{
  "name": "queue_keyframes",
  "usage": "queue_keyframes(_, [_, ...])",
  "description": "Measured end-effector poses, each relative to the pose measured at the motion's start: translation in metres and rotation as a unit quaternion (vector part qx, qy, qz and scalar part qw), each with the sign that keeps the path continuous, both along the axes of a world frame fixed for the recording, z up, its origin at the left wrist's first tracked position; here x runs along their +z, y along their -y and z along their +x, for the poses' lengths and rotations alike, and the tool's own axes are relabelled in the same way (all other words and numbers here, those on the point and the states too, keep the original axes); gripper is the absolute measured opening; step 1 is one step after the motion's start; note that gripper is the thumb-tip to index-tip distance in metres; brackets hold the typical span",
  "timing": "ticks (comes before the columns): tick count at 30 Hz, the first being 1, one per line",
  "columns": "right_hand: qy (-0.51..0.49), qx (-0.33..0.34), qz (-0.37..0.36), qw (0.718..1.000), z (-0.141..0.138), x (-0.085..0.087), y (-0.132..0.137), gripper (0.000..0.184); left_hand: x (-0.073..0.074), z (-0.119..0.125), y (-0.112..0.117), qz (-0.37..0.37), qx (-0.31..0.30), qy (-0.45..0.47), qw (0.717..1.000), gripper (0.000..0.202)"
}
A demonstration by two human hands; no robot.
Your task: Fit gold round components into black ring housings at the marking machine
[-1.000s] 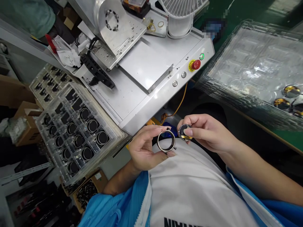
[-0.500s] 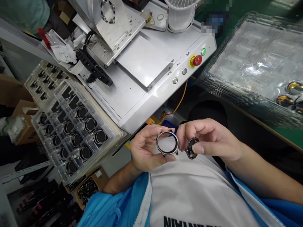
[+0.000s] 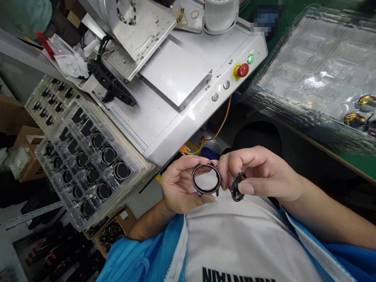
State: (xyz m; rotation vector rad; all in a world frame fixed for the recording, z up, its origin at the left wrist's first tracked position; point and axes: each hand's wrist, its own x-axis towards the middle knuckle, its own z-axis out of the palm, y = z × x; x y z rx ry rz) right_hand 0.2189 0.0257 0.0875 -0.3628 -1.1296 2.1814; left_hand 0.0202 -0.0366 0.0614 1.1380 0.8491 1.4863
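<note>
A white benchtop machine (image 3: 176, 129) fills the upper middle of the view, its steel plate raised at the back and its front panel carrying a red emergency stop (image 3: 243, 70), a lit green lamp (image 3: 250, 59) and two push buttons. To the right, on a green bench (image 3: 362, 167), lies a large clear plastic tray (image 3: 317, 66) with gold-backed discs (image 3: 354, 120) at its edge. To the left, a clear tray (image 3: 88, 164) holds rows of black cylindrical parts in separate pockets, and a cardboard box (image 3: 120, 231) of small dark parts sits below it.

A worker in a blue smock (image 3: 138, 250) over a white shirt (image 3: 235, 243) holds two small parts up over the chest, below the machine's front edge. The left hand (image 3: 183, 184) grips a thin metal ring (image 3: 193, 181) between thumb and fingers, its open face tilted toward the camera. The right hand (image 3: 264, 172) pinches a dark round disc (image 3: 235, 188) edge-on, just beside the ring and not touching it.
</note>
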Motion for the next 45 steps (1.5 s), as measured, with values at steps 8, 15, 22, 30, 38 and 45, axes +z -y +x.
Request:
queue_keyframes(8, [0.006, -0.004, 0.006, 1.0, 0.0009, 0.0009, 0.0004, 0.021, -0.0023, -0.0018, 0.0001, 0.006, -0.025, 0.013, 1.0, 0.062])
queue_keyframes(15, [0.014, -0.002, 0.01, 1.0, 0.0015, 0.0006, 0.0012, 0.02, 0.0019, -0.0066, -0.0012, 0.03, -0.032, -0.023, 0.999, 0.065])
queue_keyframes(22, [0.029, 0.001, 0.017, 0.999, 0.0025, -0.0004, 0.0011, 0.023, 0.0052, -0.0086, -0.0029, 0.05, -0.024, -0.064, 0.996, 0.067])
queue_keyframes(30, [0.024, 0.0, 0.014, 1.0, 0.0009, -0.0009, 0.0007, 0.021, 0.0044, -0.0061, -0.005, 0.053, -0.012, -0.045, 0.998, 0.064])
queue_keyframes(38, [0.018, 0.001, 0.011, 1.0, 0.0015, 0.0006, 0.0016, 0.021, 0.0035, -0.0052, -0.0043, 0.039, -0.01, -0.039, 0.998, 0.062])
queue_keyframes(45, [0.013, 0.001, 0.0, 1.0, 0.0014, -0.0007, 0.0018, 0.02, 0.0009, -0.006, -0.0017, 0.017, -0.019, -0.032, 0.999, 0.063])
